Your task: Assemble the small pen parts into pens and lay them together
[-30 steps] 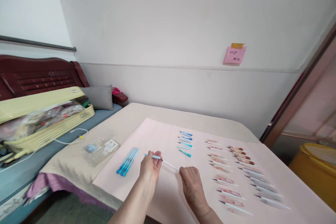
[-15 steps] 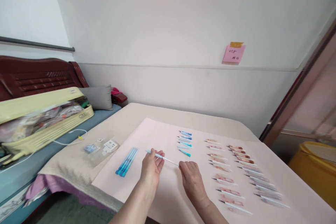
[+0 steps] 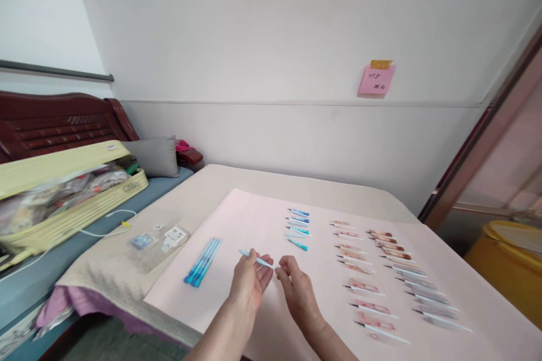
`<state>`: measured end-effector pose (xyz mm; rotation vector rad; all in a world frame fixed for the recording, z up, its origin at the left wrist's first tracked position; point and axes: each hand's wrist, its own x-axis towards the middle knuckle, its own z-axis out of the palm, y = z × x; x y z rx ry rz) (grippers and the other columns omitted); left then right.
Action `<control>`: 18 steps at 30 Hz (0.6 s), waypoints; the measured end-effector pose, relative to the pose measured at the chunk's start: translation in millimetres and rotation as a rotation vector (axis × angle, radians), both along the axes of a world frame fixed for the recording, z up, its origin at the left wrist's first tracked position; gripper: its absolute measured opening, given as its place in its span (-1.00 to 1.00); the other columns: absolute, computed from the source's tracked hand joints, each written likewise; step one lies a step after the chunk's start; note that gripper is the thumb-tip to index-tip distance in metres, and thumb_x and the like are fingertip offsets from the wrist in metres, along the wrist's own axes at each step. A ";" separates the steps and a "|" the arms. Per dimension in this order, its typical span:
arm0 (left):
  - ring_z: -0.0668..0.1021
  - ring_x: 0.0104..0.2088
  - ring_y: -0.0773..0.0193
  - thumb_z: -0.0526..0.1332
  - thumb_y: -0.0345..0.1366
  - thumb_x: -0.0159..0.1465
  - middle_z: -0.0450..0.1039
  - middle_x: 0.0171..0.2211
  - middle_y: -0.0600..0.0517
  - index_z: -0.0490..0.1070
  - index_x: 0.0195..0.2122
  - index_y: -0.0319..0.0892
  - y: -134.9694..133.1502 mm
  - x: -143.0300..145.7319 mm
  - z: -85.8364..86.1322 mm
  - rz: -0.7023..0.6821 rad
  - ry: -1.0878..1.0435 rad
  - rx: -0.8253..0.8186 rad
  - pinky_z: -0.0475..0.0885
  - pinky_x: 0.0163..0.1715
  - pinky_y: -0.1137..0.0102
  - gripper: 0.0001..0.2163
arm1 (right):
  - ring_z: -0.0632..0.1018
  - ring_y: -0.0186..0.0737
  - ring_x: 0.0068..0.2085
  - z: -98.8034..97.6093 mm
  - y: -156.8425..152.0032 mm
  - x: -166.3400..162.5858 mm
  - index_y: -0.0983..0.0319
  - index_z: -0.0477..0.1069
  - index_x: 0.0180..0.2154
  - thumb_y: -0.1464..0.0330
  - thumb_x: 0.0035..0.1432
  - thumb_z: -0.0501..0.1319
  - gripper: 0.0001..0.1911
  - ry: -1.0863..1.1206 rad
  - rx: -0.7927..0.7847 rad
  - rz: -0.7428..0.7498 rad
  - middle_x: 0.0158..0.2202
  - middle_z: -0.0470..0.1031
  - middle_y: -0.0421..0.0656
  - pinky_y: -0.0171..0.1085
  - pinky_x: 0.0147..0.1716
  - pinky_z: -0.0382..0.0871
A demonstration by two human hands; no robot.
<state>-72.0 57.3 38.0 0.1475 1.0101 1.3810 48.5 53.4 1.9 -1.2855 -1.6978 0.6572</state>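
My left hand (image 3: 248,277) is closed around a pale blue pen barrel (image 3: 262,262), its narrow end pointing up and left. A short white length of pen refill (image 3: 273,267) sticks out of the barrel's right end. My right hand (image 3: 296,287) pinches that refill between thumb and fingers, close to the left fingertips. To the left lie several blue pens (image 3: 204,262) side by side. Beyond my hands is a column of blue pen parts and dark-tipped refills (image 3: 298,230). Everything lies on a pale pink sheet (image 3: 258,220).
On the right are columns of pink pen parts (image 3: 364,287) and brown pen parts (image 3: 392,246) with refills. A clear plastic bag (image 3: 158,251) lies left of the sheet. Further left stands an open yellow suitcase (image 3: 84,186); a yellow barrel (image 3: 508,259) is at right.
My right hand has moved left toward my left hand. The length of white refill showing between them has become much shorter.
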 end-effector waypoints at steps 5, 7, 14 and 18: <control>0.55 -0.22 0.14 0.17 -0.25 0.16 0.46 -0.21 -0.20 0.25 -0.33 -0.20 6.7 -6.5 1.8 0.009 0.039 0.008 0.40 -0.19 0.27 -0.85 | 0.37 -0.30 -0.49 -2.0 8.6 9.2 0.19 0.27 -0.40 0.29 0.11 0.03 -0.87 0.242 -0.109 0.143 -0.56 0.33 -0.25 -0.33 -0.46 0.28; 0.54 -0.21 0.15 0.17 -0.24 0.17 0.46 -0.19 -0.20 0.26 -0.32 -0.20 8.2 -7.7 3.9 0.023 0.055 0.018 0.39 -0.18 0.28 -0.84 | 0.36 -0.29 -0.50 1.0 12.6 11.1 0.21 0.31 -0.43 0.29 0.08 0.06 -0.85 0.310 -0.145 0.187 -0.58 0.33 -0.24 -0.32 -0.46 0.27; 0.53 -0.19 0.14 0.21 -0.18 0.12 0.47 -0.22 -0.18 0.29 -0.28 -0.19 3.1 0.8 4.4 0.007 0.083 0.120 0.37 -0.15 0.25 -0.77 | 0.32 -0.33 -0.52 12.8 12.5 -3.6 0.22 0.26 -0.44 0.33 0.08 0.07 -0.89 0.425 -0.219 0.153 -0.59 0.31 -0.27 -0.34 -0.48 0.21; 0.53 -0.19 0.14 0.22 -0.18 0.12 0.48 -0.24 -0.18 0.29 -0.31 -0.20 5.4 -1.8 4.0 -0.015 0.054 0.101 0.38 -0.15 0.27 -0.78 | 0.32 -0.34 -0.52 13.0 11.9 -2.8 0.22 0.24 -0.44 0.34 0.07 0.08 -0.91 0.455 -0.232 0.171 -0.59 0.31 -0.27 -0.35 -0.49 0.20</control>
